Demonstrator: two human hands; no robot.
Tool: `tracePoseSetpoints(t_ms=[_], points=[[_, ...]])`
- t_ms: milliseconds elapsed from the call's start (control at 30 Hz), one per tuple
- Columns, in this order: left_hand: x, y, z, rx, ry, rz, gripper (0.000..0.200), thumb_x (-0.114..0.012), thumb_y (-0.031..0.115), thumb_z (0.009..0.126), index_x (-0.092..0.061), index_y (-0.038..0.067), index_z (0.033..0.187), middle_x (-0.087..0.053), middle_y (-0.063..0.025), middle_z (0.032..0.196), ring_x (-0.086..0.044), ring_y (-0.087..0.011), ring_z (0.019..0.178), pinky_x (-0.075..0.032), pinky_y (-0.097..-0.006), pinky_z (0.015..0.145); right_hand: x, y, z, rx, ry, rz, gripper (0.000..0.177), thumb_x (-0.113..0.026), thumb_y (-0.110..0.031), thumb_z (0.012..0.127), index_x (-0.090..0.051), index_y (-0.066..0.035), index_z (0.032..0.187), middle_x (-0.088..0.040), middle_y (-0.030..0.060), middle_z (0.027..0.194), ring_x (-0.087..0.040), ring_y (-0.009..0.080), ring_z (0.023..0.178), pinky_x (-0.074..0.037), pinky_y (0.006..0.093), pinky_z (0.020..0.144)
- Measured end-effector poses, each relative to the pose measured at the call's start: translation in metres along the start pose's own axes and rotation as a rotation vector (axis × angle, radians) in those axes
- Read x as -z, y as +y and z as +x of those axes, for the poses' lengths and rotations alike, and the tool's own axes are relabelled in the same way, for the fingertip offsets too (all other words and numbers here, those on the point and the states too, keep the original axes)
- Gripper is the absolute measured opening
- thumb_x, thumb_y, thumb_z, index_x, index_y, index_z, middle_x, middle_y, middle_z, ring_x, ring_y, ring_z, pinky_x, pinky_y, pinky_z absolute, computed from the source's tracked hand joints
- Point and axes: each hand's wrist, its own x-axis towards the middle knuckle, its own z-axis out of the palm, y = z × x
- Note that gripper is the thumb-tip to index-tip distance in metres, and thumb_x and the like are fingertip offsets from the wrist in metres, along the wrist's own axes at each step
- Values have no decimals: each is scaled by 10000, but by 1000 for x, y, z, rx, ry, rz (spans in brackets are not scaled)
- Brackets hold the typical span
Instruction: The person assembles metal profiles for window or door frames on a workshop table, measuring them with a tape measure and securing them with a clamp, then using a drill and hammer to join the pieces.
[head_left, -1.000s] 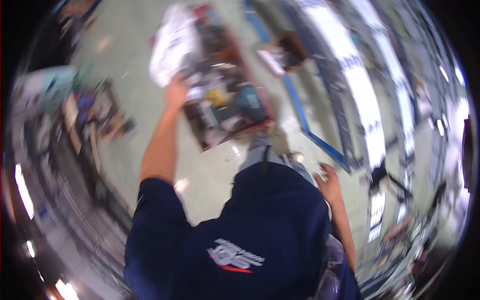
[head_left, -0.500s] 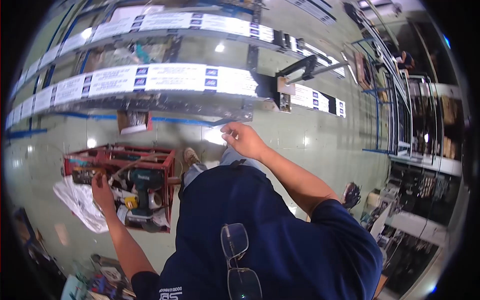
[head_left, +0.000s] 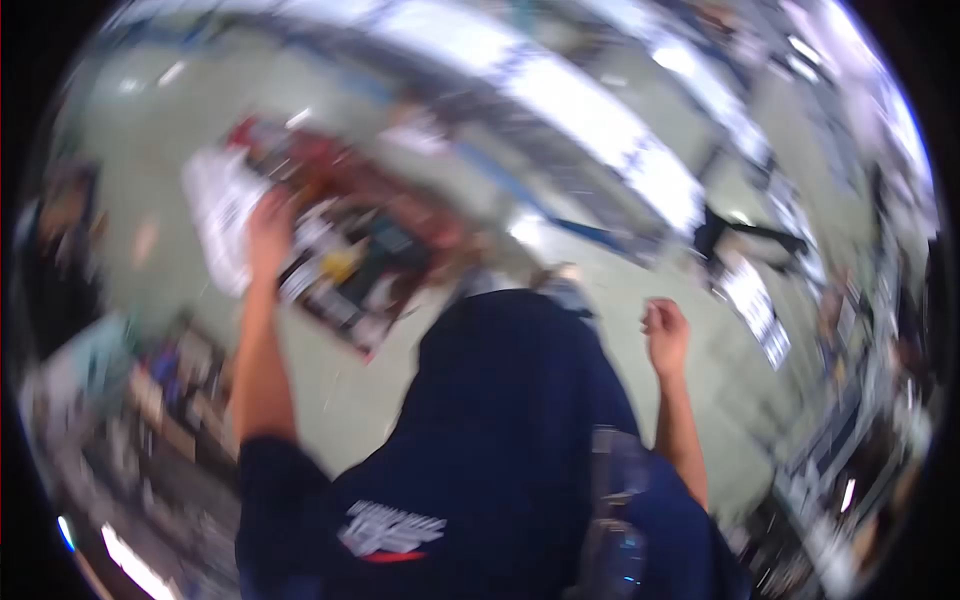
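Motion blur smears the whole view. My left hand [head_left: 270, 235] reaches down over the left side of a red tool crate [head_left: 420, 215], beside a white plastic bag [head_left: 222, 215]; its fingers are too smeared to show whether they grip anything. Inside the crate lie a dark teal power drill [head_left: 390, 245] and a yellow item [head_left: 342, 263], among other things I cannot make out. Away to the right, my right hand [head_left: 667, 335] hangs above the floor, fingers loosely curled and somewhat apart, with nothing visible in it.
Long white-wrapped profiles [head_left: 590, 110] run across the top on a rack with a blue bar [head_left: 500, 180]. A black clamp-like part [head_left: 745, 235] sits at a profile's end. Eyeglasses [head_left: 615, 500] hang on my shirt. Cluttered goods [head_left: 170, 390] stand at lower left.
My view has swung round, so the crate and profiles appear rotated clockwise. My right hand has moved away from the profiles and out to the right. My left hand stays by the crate.
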Motion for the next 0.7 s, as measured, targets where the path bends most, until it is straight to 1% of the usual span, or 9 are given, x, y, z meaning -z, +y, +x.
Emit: tracePoseSetpoints(t_ms=[33, 100, 167, 233, 300, 433, 533, 667, 700], points=[[-8, -8, -12, 273, -96, -337, 320, -595, 190, 977, -652, -10, 1219, -713, -132, 1117, -677, -236, 1006, -507, -342, 941, 24, 1, -7, 8, 140, -131, 169, -611, -157, 970, -660, -1, 1011, -665, 75, 803, -627, 151, 754, -510, 292, 705], [-26, -22, -29, 227, -134, -277, 329, -618, 157, 984, -605, -20, 1261, -690, -127, 1164, -661, -209, 1049, -507, -331, 947, 75, 26, 7, -23, 403, -199, 202, -640, -185, 941, -655, 10, 992, -673, 162, 820, -638, 224, 745, -513, 335, 726], [-33, 43, -32, 186, -167, -424, 278, -613, 96, 981, -610, -6, 1239, -671, -101, 1180, -637, -192, 1052, -501, -323, 935, 120, 35, 11, -95, 579, -176, 198, -624, -183, 958, -651, -4, 1038, -651, 128, 779, -598, 172, 708, -491, 319, 674], [-55, 111, -27, 101, -227, -467, 271, -632, 75, 962, -616, 5, 1223, -664, -95, 1176, -634, -189, 1025, -499, -315, 922, 152, 42, 20, -73, 734, -87, 190, -600, -160, 978, -636, -20, 1100, -636, 72, 775, -549, 117, 688, -457, 295, 625], [-63, 231, -11, -266, -341, -466, 300, -667, 46, 921, -618, 16, 1216, -648, -102, 1190, -629, -178, 1036, -503, -312, 913, 189, 22, 18, 47, 941, 167, 192, -595, -145, 982, -637, -23, 1124, -649, 50, 820, -556, 114, 701, -463, 284, 638], [-90, 397, -6, -778, -418, -589, 457, -745, 32, 825, -590, 37, 1255, -617, -145, 1264, -611, -302, 1136, -483, -377, 975, 228, 46, 43, 144, 977, 98, 197, -589, -140, 989, -637, -28, 1144, -644, 40, 842, -560, 112, 716, -472, 276, 663], [-106, 500, -20, -888, -579, -649, 566, -781, 70, 786, -561, 44, 1307, -583, -152, 1321, -565, -374, 1193, -448, -421, 1031, 269, 56, 79, 96, 913, 27, 196, -637, -175, 952, -672, -54, 1103, -659, 84, 870, -625, 164, 776, -505, 304, 737], [-165, 575, -34, -948, -781, -453, 852, -838, 242, 746, -410, 81, 1465, -392, -177, 1521, -381, -379, 1394, -337, -446, 1144, 327, 80, 169, 265, 856, -414, 271, -657, -191, 888, -689, -130, 1149, -651, 150, 1162, -634, 352, 1041, -521, 458, 864], [-185, 583, -37, -933, -782, -422, 852, -838, 242, 746, -410, 81, 1465, -392, -177, 1521, -381, -379, 1394, -337, -446, 1144, 338, 86, 195, 246, 826, -517, 310, -665, -211, 879, -679, -148, 1183, -635, 147, 1205, -619, 352, 1081, -517, 467, 891]])
